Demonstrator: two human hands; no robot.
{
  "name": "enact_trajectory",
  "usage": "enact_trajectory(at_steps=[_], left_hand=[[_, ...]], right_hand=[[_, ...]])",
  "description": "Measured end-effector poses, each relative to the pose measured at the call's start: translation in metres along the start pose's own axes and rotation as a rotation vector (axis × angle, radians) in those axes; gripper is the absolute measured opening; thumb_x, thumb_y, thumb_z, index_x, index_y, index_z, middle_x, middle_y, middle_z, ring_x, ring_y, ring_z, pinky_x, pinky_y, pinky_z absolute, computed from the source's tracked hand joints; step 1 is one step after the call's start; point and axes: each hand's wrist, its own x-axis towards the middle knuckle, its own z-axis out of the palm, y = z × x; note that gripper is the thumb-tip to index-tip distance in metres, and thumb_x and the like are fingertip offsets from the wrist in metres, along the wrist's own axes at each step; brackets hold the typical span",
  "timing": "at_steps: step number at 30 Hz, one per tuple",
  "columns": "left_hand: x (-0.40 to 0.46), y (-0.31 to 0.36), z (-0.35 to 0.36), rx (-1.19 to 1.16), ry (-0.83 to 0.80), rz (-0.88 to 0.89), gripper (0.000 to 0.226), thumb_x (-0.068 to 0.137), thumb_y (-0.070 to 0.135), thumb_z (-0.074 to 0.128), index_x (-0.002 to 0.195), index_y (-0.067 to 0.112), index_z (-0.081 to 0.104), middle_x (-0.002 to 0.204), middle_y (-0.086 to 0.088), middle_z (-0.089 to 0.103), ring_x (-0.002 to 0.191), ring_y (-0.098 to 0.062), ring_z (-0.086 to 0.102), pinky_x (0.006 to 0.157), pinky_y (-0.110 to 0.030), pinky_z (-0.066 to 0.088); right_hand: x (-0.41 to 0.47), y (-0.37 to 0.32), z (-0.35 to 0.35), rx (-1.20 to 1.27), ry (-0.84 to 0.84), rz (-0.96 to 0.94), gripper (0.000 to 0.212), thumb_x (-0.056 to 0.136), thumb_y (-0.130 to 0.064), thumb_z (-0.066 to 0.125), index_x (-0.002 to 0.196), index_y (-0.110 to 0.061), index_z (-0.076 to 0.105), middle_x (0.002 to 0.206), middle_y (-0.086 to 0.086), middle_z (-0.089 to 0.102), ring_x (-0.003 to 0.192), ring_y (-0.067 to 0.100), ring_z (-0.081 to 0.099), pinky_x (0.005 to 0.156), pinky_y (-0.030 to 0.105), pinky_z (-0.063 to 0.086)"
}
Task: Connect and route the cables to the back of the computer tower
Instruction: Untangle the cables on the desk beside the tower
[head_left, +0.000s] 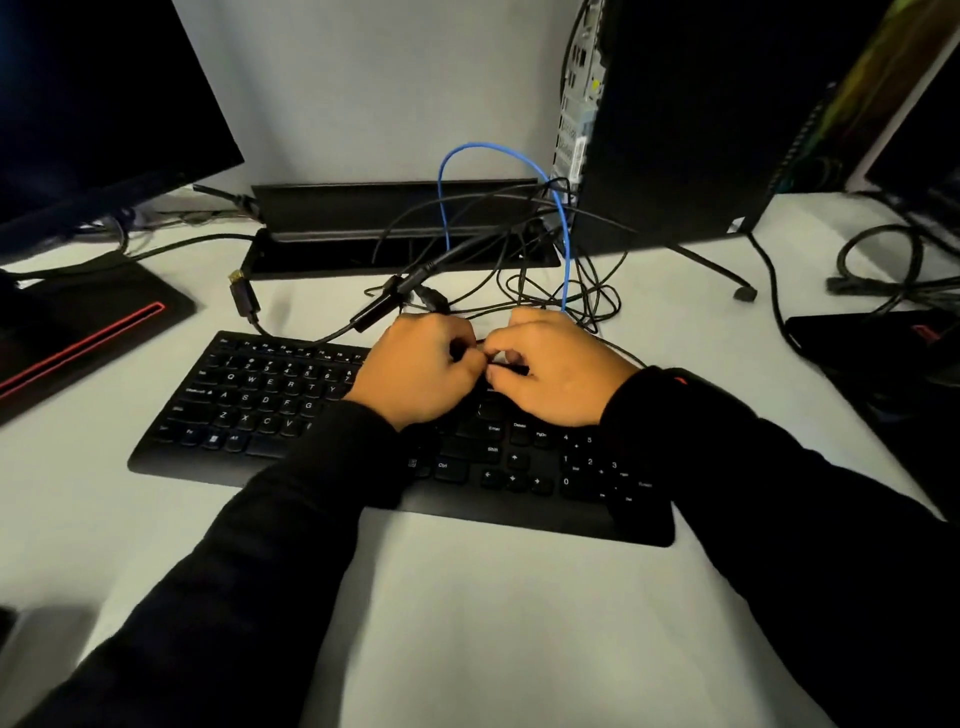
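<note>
Two hands meet above a black keyboard (291, 410) on a white desk (467, 623); the left hand (415, 371) and right hand (558, 366) have curled fingers pinching a thin black cable (506, 369) between them; a blue cable (565, 260) loops behind toward the computer tower (675, 119), which stands upright at back right amid tangled black cables (545, 291).

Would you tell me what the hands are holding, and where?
Both the left hand and right hand pinch a thin black cable between them; which part is unclear.
</note>
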Motion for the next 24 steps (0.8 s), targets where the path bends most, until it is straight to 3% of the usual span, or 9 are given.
enact_trajectory(at_steps=[4,7,9,16,20,24], left_hand=[[0.011,0.010,0.005,0.056,0.017,-0.130,0.025,0.086,0.046,0.060,0.078,0.022,0.064,0.081,-0.001,0.067,0.084,-0.026,0.060,0.071,-0.032,0.044],[0.007,0.007,0.007,0.089,0.033,-0.087,0.026,0.086,0.048,0.055,0.084,0.024,0.064,0.083,0.001,0.067,0.086,-0.027,0.061,0.072,-0.035,0.048],[0.004,0.003,0.005,0.069,0.032,-0.032,0.029,0.085,0.047,0.047,0.088,0.025,0.065,0.083,0.001,0.068,0.088,-0.029,0.063,0.074,-0.038,0.052],[0.005,0.005,0.000,-0.012,0.007,0.020,0.022,0.087,0.038,0.047,0.090,0.024,0.064,0.081,0.006,0.064,0.081,-0.025,0.062,0.072,-0.042,0.054],[0.005,0.005,0.000,0.003,-0.001,-0.047,0.014,0.094,0.038,0.054,0.095,0.026,0.061,0.092,0.006,0.065,0.085,-0.024,0.064,0.068,-0.032,0.047],[0.005,0.008,-0.002,0.001,-0.007,-0.036,0.012,0.093,0.037,0.055,0.098,0.028,0.060,0.093,0.006,0.067,0.088,-0.025,0.065,0.072,-0.036,0.052]], right_hand=[[-0.001,-0.002,0.001,0.027,0.008,0.104,0.012,0.093,-0.030,0.061,0.082,-0.026,0.060,0.085,-0.009,0.045,0.086,0.012,0.045,0.076,0.029,0.036],[-0.005,0.000,0.007,0.056,0.017,0.111,0.019,0.094,-0.035,0.060,0.102,-0.021,0.070,0.090,-0.006,0.051,0.089,0.014,0.050,0.082,0.033,0.045],[-0.006,0.002,0.011,0.057,0.029,0.102,0.028,0.093,-0.041,0.058,0.115,-0.027,0.068,0.094,-0.006,0.052,0.093,0.015,0.053,0.085,0.038,0.050],[-0.003,0.003,0.012,0.014,0.017,0.084,0.044,0.088,-0.056,0.043,0.116,-0.028,0.063,0.090,-0.007,0.049,0.081,0.020,0.055,0.068,0.043,0.054],[-0.004,0.005,0.014,0.051,0.044,0.071,0.028,0.090,-0.052,0.049,0.110,-0.033,0.058,0.086,-0.007,0.047,0.078,0.017,0.051,0.062,0.036,0.049],[-0.007,0.005,0.014,0.026,0.060,0.067,0.024,0.092,-0.050,0.048,0.107,-0.033,0.057,0.089,-0.005,0.049,0.079,0.019,0.053,0.063,0.039,0.050]])
